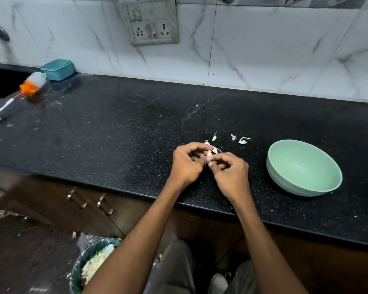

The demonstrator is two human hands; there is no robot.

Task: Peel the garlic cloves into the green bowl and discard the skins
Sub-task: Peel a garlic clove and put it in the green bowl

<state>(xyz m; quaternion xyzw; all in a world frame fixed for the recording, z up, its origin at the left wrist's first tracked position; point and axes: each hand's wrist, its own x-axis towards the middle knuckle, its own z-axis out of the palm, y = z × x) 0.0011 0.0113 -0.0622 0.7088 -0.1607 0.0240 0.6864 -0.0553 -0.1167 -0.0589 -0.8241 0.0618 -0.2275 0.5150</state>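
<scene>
My left hand (187,164) and my right hand (229,172) meet over the black counter (115,128), both pinching one small pale garlic clove (209,153) between thumbs and fingertips. Most of the clove is hidden by my fingers. Loose white garlic skins (242,141) lie on the counter just beyond my hands, with another skin sliver (214,136) nearer them. The green bowl (304,168) stands to the right of my right hand, and its visible inside looks bare.
A waste bin (94,264) lined with plastic and holding scraps stands on the floor at lower left. A bottle brush (19,92) with an orange tip and a teal box (57,68) sit at the counter's far left. Cabinet handles (103,204) are below the counter edge.
</scene>
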